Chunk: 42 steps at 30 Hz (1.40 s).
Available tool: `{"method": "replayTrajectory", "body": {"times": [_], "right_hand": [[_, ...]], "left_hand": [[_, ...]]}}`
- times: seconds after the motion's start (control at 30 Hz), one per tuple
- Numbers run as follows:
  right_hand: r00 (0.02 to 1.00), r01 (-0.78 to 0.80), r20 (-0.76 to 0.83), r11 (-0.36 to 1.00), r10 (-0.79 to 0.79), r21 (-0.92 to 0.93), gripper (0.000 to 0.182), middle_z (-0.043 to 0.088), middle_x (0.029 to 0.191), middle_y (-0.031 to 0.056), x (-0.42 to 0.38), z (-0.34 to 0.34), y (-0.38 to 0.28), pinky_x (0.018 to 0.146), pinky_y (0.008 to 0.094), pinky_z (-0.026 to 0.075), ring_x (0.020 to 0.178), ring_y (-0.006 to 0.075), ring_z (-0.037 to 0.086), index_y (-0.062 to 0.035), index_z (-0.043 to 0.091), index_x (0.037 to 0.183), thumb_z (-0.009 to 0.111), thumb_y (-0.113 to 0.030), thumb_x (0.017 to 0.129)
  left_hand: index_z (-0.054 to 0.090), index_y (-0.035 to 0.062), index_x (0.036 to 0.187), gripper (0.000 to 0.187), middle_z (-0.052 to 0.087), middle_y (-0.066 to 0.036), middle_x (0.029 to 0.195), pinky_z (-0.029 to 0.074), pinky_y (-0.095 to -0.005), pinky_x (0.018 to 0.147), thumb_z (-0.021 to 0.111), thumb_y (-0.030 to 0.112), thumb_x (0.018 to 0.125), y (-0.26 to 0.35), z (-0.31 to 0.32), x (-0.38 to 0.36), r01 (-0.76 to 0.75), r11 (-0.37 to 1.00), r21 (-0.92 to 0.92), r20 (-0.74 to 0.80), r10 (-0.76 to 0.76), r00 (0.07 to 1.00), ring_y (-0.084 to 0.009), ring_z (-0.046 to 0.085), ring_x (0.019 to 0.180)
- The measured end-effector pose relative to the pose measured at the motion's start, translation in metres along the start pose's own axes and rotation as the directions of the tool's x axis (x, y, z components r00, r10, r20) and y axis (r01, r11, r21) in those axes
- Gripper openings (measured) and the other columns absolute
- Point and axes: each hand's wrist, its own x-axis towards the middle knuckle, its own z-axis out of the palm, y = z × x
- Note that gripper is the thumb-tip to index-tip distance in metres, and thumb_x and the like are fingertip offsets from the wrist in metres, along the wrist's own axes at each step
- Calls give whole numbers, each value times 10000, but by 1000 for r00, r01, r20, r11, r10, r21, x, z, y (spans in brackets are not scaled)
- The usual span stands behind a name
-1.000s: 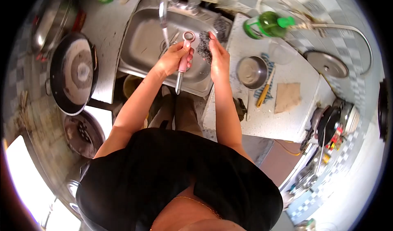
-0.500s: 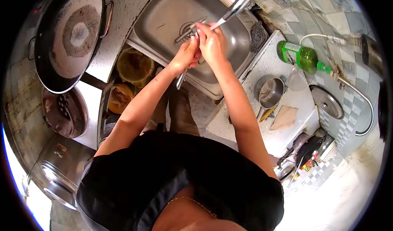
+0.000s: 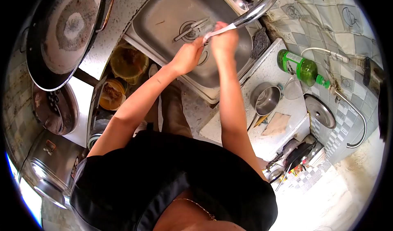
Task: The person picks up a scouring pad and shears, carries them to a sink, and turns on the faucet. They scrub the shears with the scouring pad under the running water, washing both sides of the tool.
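Observation:
Both hands are over the stainless steel sink (image 3: 157,16), by the stream of water (image 3: 223,31) from the curved tap (image 3: 262,7). My left hand (image 3: 188,57) is closed, with its fingertips turned toward the stream; what it holds, if anything, is hidden. Right beside it, my right hand (image 3: 225,42) is smeared by motion, and its fingers cannot be made out. Past the hands, a thin metal utensil (image 3: 183,35) lies across the drain, partly covered by splashing water.
A large dirty pan (image 3: 41,63) stands on the left counter. A dark scouring pad (image 3: 260,42) sits at the sink's right corner. On the right counter are a small saucepan (image 3: 267,99), a green bottle (image 3: 301,67) and a brown flat piece (image 3: 276,123). Tubs (image 3: 129,63) stand below left.
My hands have moved slightly apart, the right one into the water stream. The metal handle that stuck out below my left hand no longer shows. The whole view has shifted a little.

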Motion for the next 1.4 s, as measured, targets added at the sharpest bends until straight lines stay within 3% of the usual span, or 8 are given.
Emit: {"method": "replayTrajectory", "body": {"times": [0.07,0.17,0.33,0.53,1.0,1.2,1.3,1.4], "right_hand": [[981,152,-140,983,-137,103,98,611,888,233,9,-2,30,746,468,481,832,413,587,15,622,810,586,-73,832],[967,216,-176,962,-187,167,204,646,1012,200,-14,-17,1,817,406,499,928,361,632,-10,681,1041,626,-110,872],[929,333,88,917,-359,219,189,628,992,163,-57,-17,-19,789,417,501,894,362,626,-57,684,1032,641,-147,872],[918,396,-51,915,-393,82,160,641,946,188,-30,-10,-6,739,417,511,813,359,629,-50,715,972,641,-141,864],[927,350,136,936,-350,28,113,619,949,146,-15,-13,-6,742,437,528,854,333,626,-113,685,937,646,-150,838],[903,412,116,911,-413,33,106,615,909,114,-18,-3,-4,682,422,520,774,321,633,-105,706,919,647,-171,861],[897,429,111,903,-428,14,96,611,904,107,-29,-5,-12,677,412,517,793,303,635,-104,700,914,644,-163,862],[864,458,194,885,-465,83,95,622,904,119,-41,-4,-20,676,412,513,796,311,641,-92,698,909,641,-150,860]], "left_hand": [[506,1,1082,168,628,-215,771,471,-442,629,463,112,964,-1,0,0,-130,991,-37,-80,127,989,-398,629,721],[508,65,952,463,383,33,602,279,-231,440,357,498,1019,-6,-8,12,380,630,-677,345,-185,920,-62,316,493],[520,77,1051,825,339,48,575,226,-202,414,127,777,859,-8,-20,27,446,327,-833,381,-246,891,-51,277,460],[537,51,1095,928,425,25,628,270,-205,415,159,841,788,-17,-3,20,453,206,-867,416,-200,887,-58,336,471],[596,52,976,947,530,-33,687,295,-230,403,105,843,799,-25,2,28,478,344,-808,408,-259,875,-109,424,456],[485,10,1350,927,576,-37,837,353,-261,489,65,712,913,-33,2,33,389,265,-882,334,-229,914,-131,428,577],[421,9,1404,1010,583,-108,1166,426,-369,996,104,789,847,-24,0,47,324,304,-896,243,-275,930,-228,546,1112],[421,-9,1394,1024,555,-131,1243,396,-393,1028,98,794,846,-32,-2,48,366,222,-904,277,-350,895,-242,518,1175]]}}
